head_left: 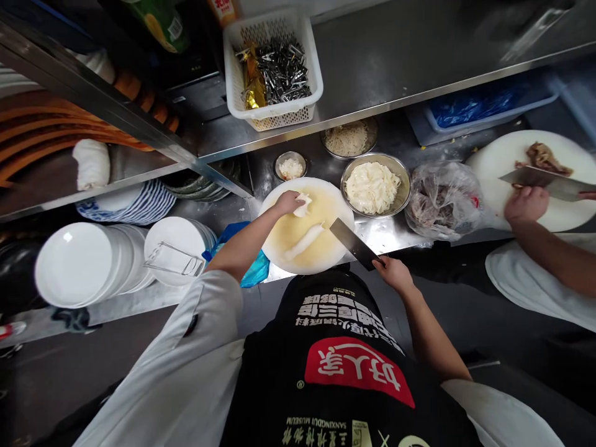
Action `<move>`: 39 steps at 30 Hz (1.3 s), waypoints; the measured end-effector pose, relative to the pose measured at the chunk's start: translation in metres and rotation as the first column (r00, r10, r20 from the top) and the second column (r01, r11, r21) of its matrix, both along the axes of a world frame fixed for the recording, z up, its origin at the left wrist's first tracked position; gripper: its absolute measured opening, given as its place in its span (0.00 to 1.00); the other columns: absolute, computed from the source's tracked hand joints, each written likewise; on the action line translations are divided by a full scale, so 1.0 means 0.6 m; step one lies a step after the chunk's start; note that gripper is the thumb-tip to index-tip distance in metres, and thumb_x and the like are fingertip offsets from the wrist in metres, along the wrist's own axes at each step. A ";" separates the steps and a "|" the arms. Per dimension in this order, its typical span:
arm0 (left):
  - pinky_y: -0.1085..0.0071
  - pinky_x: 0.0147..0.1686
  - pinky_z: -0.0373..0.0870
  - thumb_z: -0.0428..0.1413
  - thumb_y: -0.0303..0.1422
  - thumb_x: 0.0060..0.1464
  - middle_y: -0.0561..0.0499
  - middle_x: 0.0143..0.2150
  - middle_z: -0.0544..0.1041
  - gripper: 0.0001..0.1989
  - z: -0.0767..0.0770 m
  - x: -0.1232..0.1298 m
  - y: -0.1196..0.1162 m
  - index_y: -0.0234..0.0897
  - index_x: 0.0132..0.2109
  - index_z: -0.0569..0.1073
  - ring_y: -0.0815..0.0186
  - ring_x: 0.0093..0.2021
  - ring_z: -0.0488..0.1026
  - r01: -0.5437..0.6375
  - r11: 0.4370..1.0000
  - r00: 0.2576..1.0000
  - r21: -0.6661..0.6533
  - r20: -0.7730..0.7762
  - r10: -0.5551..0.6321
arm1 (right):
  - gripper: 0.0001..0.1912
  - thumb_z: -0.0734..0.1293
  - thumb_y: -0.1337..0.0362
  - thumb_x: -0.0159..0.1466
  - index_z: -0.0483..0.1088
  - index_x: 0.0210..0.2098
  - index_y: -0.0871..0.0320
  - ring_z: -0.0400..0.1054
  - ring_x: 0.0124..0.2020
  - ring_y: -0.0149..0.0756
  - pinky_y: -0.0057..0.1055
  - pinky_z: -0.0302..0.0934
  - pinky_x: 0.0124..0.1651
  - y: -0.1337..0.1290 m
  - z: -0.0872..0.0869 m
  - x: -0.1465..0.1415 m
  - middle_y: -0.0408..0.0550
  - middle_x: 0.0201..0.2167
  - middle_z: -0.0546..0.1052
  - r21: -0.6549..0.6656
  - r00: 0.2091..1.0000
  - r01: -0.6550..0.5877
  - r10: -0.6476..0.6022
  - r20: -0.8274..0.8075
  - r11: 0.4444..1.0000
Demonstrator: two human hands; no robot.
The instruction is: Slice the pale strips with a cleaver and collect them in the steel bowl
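On a round cutting board point(274, 233) lies a long, pale white strip of food point(305, 241), its kind unclear. My left hand point(287, 202) is over the board's far left part, fingers closed on a small white piece of food point(303, 205). In my right hand point(393, 273) is a cleaver point(352, 241), gripped by its handle. Its blade reaches over the board's right edge, apart from the strip. Right behind the board stand a metal bowl of white shreds point(373, 187) and a small bowl of chopped white bits point(290, 167).
To the right, a co-worker's hand point(528, 203) works beside a cleaver point(549, 183) and meat on another board point(493, 155). A plastic bag point(442, 198) lies between the boards. Stacked white plates point(74, 264) stand left. A metal shelf point(395, 68) with a clip-filled basket point(272, 115) overhangs the back.
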State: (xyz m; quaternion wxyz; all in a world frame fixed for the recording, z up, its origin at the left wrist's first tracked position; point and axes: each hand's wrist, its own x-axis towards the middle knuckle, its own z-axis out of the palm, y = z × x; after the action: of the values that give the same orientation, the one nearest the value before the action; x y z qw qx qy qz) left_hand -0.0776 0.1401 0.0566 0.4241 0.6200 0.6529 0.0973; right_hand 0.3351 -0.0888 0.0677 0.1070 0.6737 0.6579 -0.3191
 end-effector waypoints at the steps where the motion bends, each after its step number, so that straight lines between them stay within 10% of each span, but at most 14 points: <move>1: 0.64 0.47 0.74 0.64 0.43 0.52 0.44 0.40 0.81 0.19 0.003 0.002 -0.028 0.31 0.43 0.79 0.54 0.46 0.77 -0.084 0.994 0.979 -0.074 0.178 0.096 | 0.23 0.58 0.48 0.72 0.77 0.43 0.56 0.74 0.39 0.41 0.28 0.52 0.34 0.005 -0.001 0.005 0.53 0.36 0.80 0.004 1.000 -0.005 0.005 -0.010 1.000; 6: 0.58 0.46 0.77 0.63 0.49 0.53 0.41 0.49 0.80 0.26 -0.038 0.083 -0.219 0.35 0.52 0.75 0.55 0.48 0.78 -0.223 0.879 0.723 -0.422 0.533 0.440 | 0.23 0.60 0.46 0.70 0.76 0.37 0.56 0.72 0.34 0.37 0.28 0.49 0.31 0.029 -0.014 0.006 0.51 0.33 0.79 -0.016 0.997 0.060 -0.061 -0.049 0.998; 10: 0.53 0.56 0.72 0.57 0.48 0.60 0.41 0.51 0.79 0.21 -0.100 0.147 -0.297 0.36 0.50 0.77 0.52 0.54 0.75 -0.352 0.927 0.841 -0.127 0.392 0.373 | 0.23 0.60 0.45 0.70 0.76 0.36 0.56 0.71 0.33 0.37 0.27 0.49 0.30 0.035 -0.026 -0.003 0.50 0.33 0.79 -0.016 0.988 0.130 -0.130 -0.081 0.991; 15: 0.53 0.65 0.63 0.52 0.40 0.64 0.41 0.60 0.75 0.17 -0.124 0.106 -0.228 0.36 0.50 0.79 0.53 0.62 0.69 -0.277 0.917 0.959 0.286 0.145 0.244 | 0.21 0.61 0.48 0.70 0.76 0.36 0.56 0.72 0.34 0.38 0.27 0.51 0.31 0.030 -0.040 -0.010 0.50 0.34 0.80 -0.003 0.978 0.164 -0.163 -0.134 0.986; 21: 0.63 0.62 0.67 0.58 0.37 0.57 0.47 0.59 0.76 0.11 -0.094 0.073 -0.143 0.37 0.40 0.81 0.58 0.60 0.71 0.057 0.974 0.996 0.219 0.054 -0.071 | 0.20 0.62 0.49 0.70 0.77 0.39 0.57 0.73 0.38 0.40 0.27 0.55 0.36 0.021 -0.056 -0.014 0.52 0.37 0.81 0.009 0.969 0.185 -0.181 -0.170 0.983; 25: 0.64 0.59 0.66 0.60 0.37 0.53 0.46 0.49 0.81 0.09 -0.063 0.091 -0.110 0.38 0.38 0.81 0.56 0.54 0.74 0.542 0.833 0.840 0.116 -0.114 -0.531 | 0.20 0.61 0.49 0.70 0.77 0.38 0.57 0.73 0.36 0.39 0.27 0.55 0.36 0.019 -0.055 -0.021 0.51 0.35 0.80 -0.002 0.967 0.185 -0.182 -0.178 0.983; 28: 0.67 0.47 0.70 0.60 0.40 0.51 0.46 0.41 0.81 0.11 -0.042 0.094 -0.094 0.37 0.38 0.80 0.57 0.43 0.76 0.638 0.770 0.757 0.011 -0.189 -0.625 | 0.20 0.61 0.49 0.70 0.76 0.36 0.58 0.72 0.35 0.38 0.27 0.54 0.35 0.017 -0.047 -0.028 0.51 0.34 0.80 -0.004 0.970 0.179 -0.178 -0.167 0.984; 35: 0.68 0.37 0.69 0.52 0.44 0.58 0.47 0.36 0.81 0.16 -0.038 0.023 -0.070 0.38 0.34 0.78 0.57 0.38 0.77 0.254 0.960 0.942 0.121 -0.258 -0.216 | 0.20 0.61 0.49 0.71 0.75 0.36 0.57 0.72 0.36 0.38 0.27 0.55 0.35 0.012 -0.027 -0.032 0.51 0.35 0.79 -0.047 0.955 0.250 -0.255 -0.152 0.967; 39: 0.66 0.42 0.71 0.54 0.44 0.57 0.45 0.39 0.81 0.15 -0.021 0.023 -0.097 0.37 0.36 0.78 0.55 0.43 0.77 -0.011 0.920 0.981 0.392 -0.176 0.087 | 0.18 0.62 0.51 0.70 0.75 0.35 0.58 0.72 0.35 0.38 0.27 0.55 0.35 0.011 -0.018 -0.027 0.51 0.33 0.79 -0.056 0.950 0.235 -0.241 -0.199 0.970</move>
State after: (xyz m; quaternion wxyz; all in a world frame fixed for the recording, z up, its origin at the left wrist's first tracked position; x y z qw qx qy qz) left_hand -0.0636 0.0819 0.0440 0.2256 0.6818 0.6732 0.1760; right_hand 0.3192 -0.0821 0.0569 0.0099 0.7099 0.5743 -0.4076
